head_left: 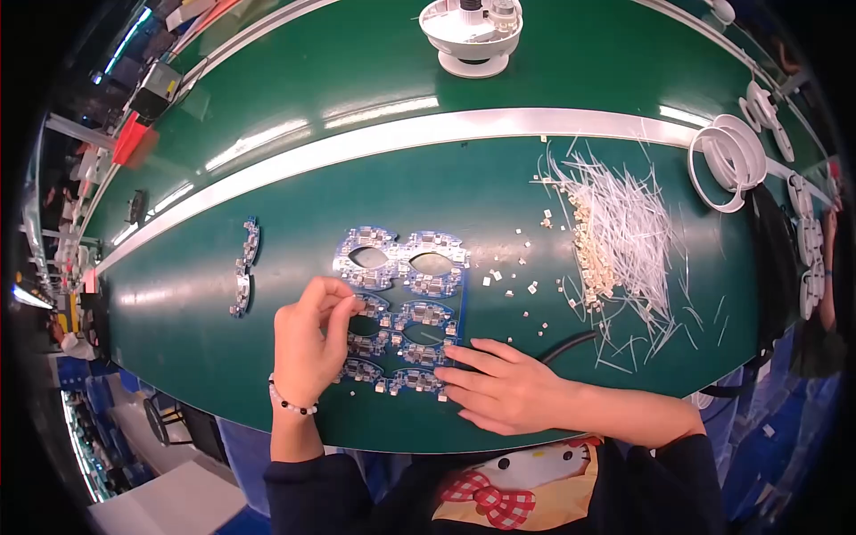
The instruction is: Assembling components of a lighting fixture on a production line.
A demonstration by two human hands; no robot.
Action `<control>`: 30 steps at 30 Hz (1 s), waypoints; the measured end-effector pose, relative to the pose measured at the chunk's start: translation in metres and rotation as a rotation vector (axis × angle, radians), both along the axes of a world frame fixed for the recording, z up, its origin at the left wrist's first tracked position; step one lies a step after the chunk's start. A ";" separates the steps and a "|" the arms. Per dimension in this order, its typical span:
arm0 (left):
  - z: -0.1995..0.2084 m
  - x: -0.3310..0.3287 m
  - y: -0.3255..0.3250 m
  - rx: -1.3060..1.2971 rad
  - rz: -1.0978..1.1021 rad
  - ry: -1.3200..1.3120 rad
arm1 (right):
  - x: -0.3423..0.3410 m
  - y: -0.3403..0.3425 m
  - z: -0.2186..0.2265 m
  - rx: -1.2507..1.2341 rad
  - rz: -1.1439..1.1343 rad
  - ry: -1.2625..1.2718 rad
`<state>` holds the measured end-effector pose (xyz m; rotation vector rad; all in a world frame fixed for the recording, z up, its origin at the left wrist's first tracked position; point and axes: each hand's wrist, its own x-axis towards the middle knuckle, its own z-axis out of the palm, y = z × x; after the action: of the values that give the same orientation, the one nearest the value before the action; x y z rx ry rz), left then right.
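Note:
A panel of blue circuit boards with curved outlines and oval openings lies on the green table in front of me. My left hand, with a beaded bracelet at the wrist, is over the panel's left side. Its thumb and index finger are pinched together at a board there; what is between the fingertips is too small to make out. My right hand lies flat with its fingers apart, fingertips touching the panel's lower right edge. Small white connectors are scattered right of the panel.
A pile of thin white strips and many small cream connectors lies to the right. Separate blue board pieces rest at left. A black cable is near my right hand. White round housings stand far right; a white device sits at the back.

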<state>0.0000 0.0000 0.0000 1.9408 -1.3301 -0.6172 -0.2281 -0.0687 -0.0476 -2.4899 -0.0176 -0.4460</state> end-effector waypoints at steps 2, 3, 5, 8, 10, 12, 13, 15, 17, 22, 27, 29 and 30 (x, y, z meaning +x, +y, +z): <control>0.000 -0.001 -0.003 -0.040 0.028 -0.112 | -0.001 -0.003 0.007 -0.045 -0.017 -0.055; 0.000 0.000 -0.004 -0.051 0.037 -0.135 | -0.005 -0.004 0.014 -0.054 -0.024 -0.052; -0.001 0.005 -0.002 -0.056 0.008 -0.140 | -0.016 -0.006 0.026 -0.068 -0.053 -0.053; 0.005 -0.004 0.006 -0.038 -0.031 -0.173 | -0.052 -0.010 0.037 -0.090 -0.121 0.152; 0.007 -0.002 0.004 0.070 -0.108 -0.205 | -0.067 -0.014 0.041 -0.107 -0.177 0.305; 0.005 0.001 0.003 0.003 -0.134 -0.207 | -0.078 -0.019 0.047 -0.092 -0.209 0.411; 0.005 0.002 0.004 0.018 -0.138 -0.190 | -0.082 -0.020 0.049 -0.072 -0.190 0.450; 0.010 0.001 0.006 0.062 -0.139 -0.187 | -0.087 -0.021 0.056 -0.126 -0.141 0.529; 0.011 0.001 0.007 0.094 -0.166 -0.165 | -0.087 -0.021 0.057 -0.136 -0.121 0.593; 0.016 0.003 0.010 0.133 -0.212 -0.184 | -0.083 -0.018 0.059 -0.248 -0.108 0.591; 0.033 -0.017 -0.015 0.017 -0.307 -0.296 | -0.074 -0.020 0.053 -0.428 -0.085 0.427; 0.045 -0.040 -0.037 -0.140 -0.476 -0.378 | -0.071 -0.019 0.046 -0.516 -0.093 0.404; 0.045 -0.050 -0.050 -0.237 -0.584 -0.384 | -0.071 -0.022 0.042 -0.595 -0.099 0.379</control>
<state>-0.0500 -0.0499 0.0447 1.5164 -2.1403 -0.3304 -0.2990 -0.0903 -0.0052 -3.1343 0.1443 0.0119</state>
